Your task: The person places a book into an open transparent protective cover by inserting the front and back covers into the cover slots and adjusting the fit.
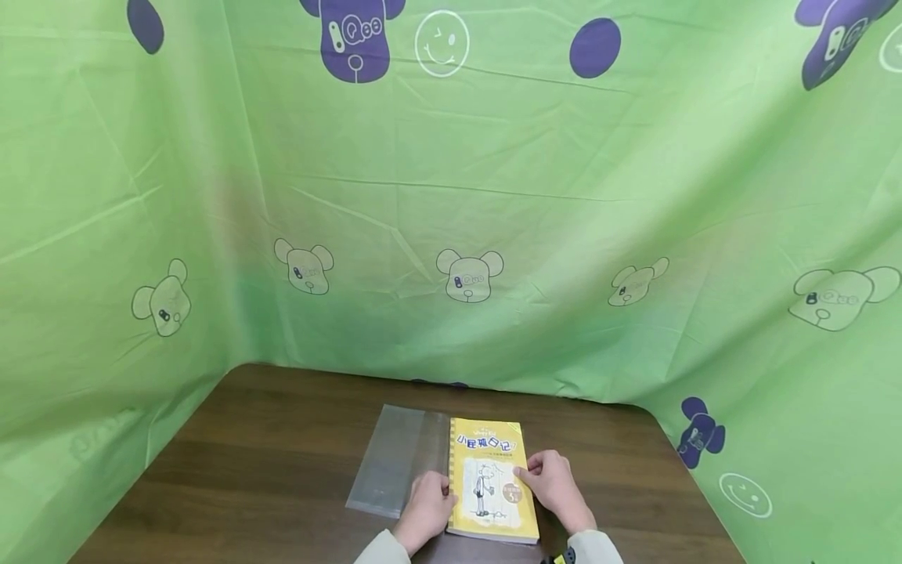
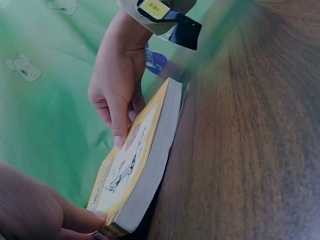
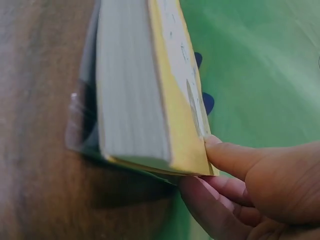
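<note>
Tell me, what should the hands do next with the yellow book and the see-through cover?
Probably lift the front cover open. The yellow book lies shut on the clear plastic cover, the right hand pinches its outer edge, and the left hand rests at the spine side, so the clear flap can't slip on yet.

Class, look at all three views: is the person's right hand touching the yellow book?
Touching. The right wrist view shows the right hand pinching the yellow book at its edge, thumb on the cover, fingers underneath.
</note>
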{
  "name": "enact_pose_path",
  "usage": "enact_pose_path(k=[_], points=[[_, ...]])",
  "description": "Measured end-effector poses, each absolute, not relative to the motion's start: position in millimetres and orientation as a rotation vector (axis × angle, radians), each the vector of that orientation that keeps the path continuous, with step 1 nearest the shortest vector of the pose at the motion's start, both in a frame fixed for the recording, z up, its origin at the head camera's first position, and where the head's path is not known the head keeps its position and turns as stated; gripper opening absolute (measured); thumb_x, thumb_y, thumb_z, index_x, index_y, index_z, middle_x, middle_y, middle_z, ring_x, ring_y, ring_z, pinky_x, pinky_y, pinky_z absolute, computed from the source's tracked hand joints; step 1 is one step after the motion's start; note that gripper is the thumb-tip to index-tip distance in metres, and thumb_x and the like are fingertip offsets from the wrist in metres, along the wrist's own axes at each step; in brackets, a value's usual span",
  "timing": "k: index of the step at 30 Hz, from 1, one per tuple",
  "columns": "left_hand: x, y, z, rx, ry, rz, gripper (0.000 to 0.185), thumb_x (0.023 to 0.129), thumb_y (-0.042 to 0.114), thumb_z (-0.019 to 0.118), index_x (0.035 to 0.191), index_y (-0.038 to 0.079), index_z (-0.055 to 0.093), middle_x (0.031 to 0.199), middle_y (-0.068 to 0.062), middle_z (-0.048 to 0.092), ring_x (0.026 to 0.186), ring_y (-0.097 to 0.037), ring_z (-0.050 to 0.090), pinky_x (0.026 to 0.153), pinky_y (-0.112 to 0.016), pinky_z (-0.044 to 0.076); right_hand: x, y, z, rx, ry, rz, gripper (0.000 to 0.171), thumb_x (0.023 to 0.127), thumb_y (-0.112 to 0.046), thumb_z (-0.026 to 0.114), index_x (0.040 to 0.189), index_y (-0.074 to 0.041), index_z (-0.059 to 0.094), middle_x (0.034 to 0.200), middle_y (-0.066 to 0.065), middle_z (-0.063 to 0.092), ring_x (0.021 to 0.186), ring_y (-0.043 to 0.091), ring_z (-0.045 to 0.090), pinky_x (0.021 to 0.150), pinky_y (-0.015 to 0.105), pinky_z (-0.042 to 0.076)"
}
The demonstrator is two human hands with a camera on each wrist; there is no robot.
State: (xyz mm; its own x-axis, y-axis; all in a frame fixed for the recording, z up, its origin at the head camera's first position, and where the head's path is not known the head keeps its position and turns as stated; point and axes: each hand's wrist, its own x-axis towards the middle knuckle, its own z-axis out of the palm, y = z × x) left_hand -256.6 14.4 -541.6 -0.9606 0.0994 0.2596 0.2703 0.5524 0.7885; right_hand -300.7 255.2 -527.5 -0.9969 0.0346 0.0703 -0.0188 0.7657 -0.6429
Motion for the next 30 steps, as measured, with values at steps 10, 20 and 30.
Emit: enact_pose_path(k=[10, 20, 30], points=[[-263, 9, -542, -0.398, -2.724, -1.188, 0.02, 0.081, 0.009, 0.083, 0.068, 0.003, 0.07, 0.066, -0.001, 0.055, 0.064, -0.014, 0.048, 0.057, -0.03, 0.044, -296, 252, -527, -0.063, -2.875, 1.029, 0.019, 0.085, -0.015, 0.08, 0.077, -0.004, 0.067, 0.07, 0.001, 0.064, 0.066, 0.01, 0.059, 0.058, 0.026, 0.05], [-270, -15, -527, -0.738, -2.906, -1.242, 0.045, 0.058, 0.024, 0.1, 0.065, 0.007, 0.059, 0.062, 0.01, 0.032, 0.06, -0.005, 0.031, 0.053, -0.021, 0.028, -293, 249, -525, -0.084, -2.85, 1.03, 0.021, 0.085, -0.014, 0.081, 0.074, -0.003, 0.067, 0.068, 0.001, 0.063, 0.065, 0.011, 0.057, 0.057, 0.027, 0.048], [-269, -21, -525, -0.785, -2.844, -1.241, 0.039, 0.059, 0.016, 0.099, 0.072, 0.008, 0.063, 0.069, 0.003, 0.053, 0.063, -0.003, 0.039, 0.058, -0.02, 0.04, -289, 247, -526, -0.063, -2.826, 1.042, 0.022, 0.084, -0.015, 0.081, 0.075, -0.002, 0.065, 0.069, 0.001, 0.064, 0.064, 0.011, 0.058, 0.056, 0.026, 0.048]])
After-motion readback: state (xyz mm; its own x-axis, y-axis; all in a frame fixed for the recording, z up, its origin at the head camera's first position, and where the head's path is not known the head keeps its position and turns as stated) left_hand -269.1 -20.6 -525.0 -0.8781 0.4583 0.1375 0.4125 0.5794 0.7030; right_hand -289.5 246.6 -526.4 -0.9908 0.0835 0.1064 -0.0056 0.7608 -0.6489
